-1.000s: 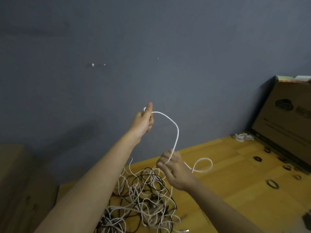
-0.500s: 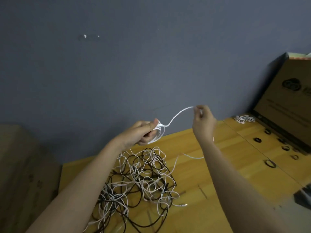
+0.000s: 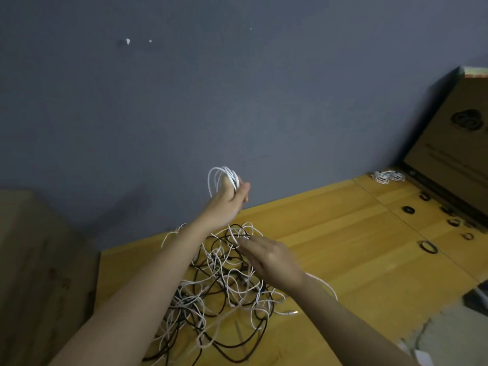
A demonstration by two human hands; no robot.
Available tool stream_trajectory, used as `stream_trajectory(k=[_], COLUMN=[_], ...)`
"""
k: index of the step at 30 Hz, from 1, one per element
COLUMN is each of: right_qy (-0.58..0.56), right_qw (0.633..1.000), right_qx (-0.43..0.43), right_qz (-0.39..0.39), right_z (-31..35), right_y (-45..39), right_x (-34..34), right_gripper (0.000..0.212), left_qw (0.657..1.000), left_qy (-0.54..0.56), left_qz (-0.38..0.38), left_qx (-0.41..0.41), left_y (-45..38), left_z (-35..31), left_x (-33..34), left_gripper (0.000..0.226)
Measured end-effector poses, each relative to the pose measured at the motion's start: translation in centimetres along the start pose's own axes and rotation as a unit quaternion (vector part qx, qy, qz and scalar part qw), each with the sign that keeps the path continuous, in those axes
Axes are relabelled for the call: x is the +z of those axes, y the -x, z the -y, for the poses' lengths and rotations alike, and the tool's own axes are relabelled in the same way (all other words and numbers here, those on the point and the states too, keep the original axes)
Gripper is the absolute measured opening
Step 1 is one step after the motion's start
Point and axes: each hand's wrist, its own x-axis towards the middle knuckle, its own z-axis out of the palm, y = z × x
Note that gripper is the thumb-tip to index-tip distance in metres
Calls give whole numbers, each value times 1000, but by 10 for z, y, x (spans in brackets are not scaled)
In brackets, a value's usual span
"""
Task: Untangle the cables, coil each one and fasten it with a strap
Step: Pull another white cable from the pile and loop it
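Observation:
My left hand (image 3: pixel 229 200) is raised above the wooden table (image 3: pixel 343 233) and grips a small coil of white cable (image 3: pixel 221 177), whose loops stand up over the knuckles. Below it, my right hand (image 3: pixel 269 257) hangs over the tangle of white and black cables (image 3: pixel 219 289) and pinches a white strand at its fingertips. A length of white cable (image 3: pixel 323 283) trails out past my right wrist. One finished white coil (image 3: pixel 386 177) lies at the far right by the wall. Several black strap rings (image 3: pixel 427 246) lie along the table's right side.
A large cardboard box (image 3: pixel 459 143) leans against the grey wall at the right. A brown box or cabinet (image 3: pixel 39 273) stands left of the table. A dark object (image 3: pixel 476 299) sits at the right edge near the floor.
My left hand lifted, now with several white loops in its grip. My right hand dropped from the raised cable end down to the tangle and took a strand there.

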Motion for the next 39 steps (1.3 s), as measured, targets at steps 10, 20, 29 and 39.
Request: stream_trajectory(k=[10, 20, 29, 39], right_qy=[65, -164, -87, -183], right_qw=[985, 882, 753, 832], right_qx=[125, 413, 652, 513], right_qz=[-100, -154, -17, 109], right_z=[-75, -56, -104, -69], right_y=[-7, 9, 70, -27], right_x=[-43, -11, -21, -25], right_gripper=[29, 7, 17, 75], left_qw=[942, 979, 934, 967], left_qy=[-251, 179, 239, 220], left_qz=[222, -14, -236, -111], left_qx=[7, -98, -123, -58], left_y=[23, 10, -8, -8], left_z=[-1, -5, 2, -31], left_x=[10, -4, -51, -20], left_gripper=[50, 33, 28, 32])
